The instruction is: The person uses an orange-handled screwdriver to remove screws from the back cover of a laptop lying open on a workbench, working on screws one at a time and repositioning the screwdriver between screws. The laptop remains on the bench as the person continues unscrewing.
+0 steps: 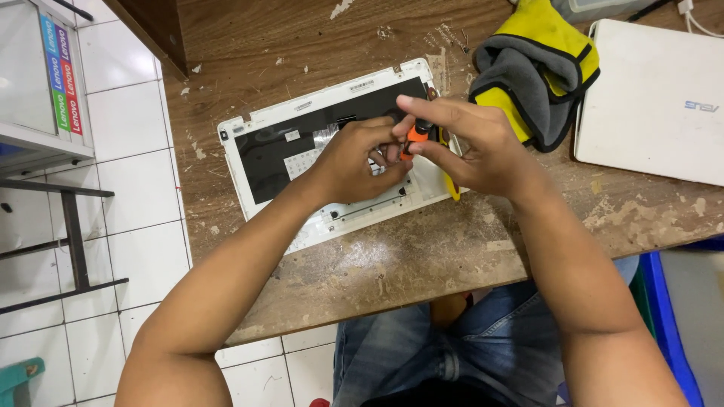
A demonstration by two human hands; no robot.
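Observation:
A small white laptop base (pixel 264 124) lies on the worn wooden table (pixel 392 264), its keyboard bay open and black inside. My right hand (pixel 471 139) pinches the orange handle of a small screwdriver (pixel 416 136) held upright over the bay. My left hand (pixel 354 158) rests on the laptop beside it, fingers curled around the screwdriver's lower shaft; its tip is hidden. A yellow-handled tool (pixel 452 188) lies under my right hand at the laptop's right edge.
A yellow and grey cloth (pixel 535 68) lies bunched at the back right. A closed white laptop (pixel 656 98) sits at the far right. A metal stand (pixel 68 226) is on the white tiled floor at left, a blue bin (pixel 667 309) at right.

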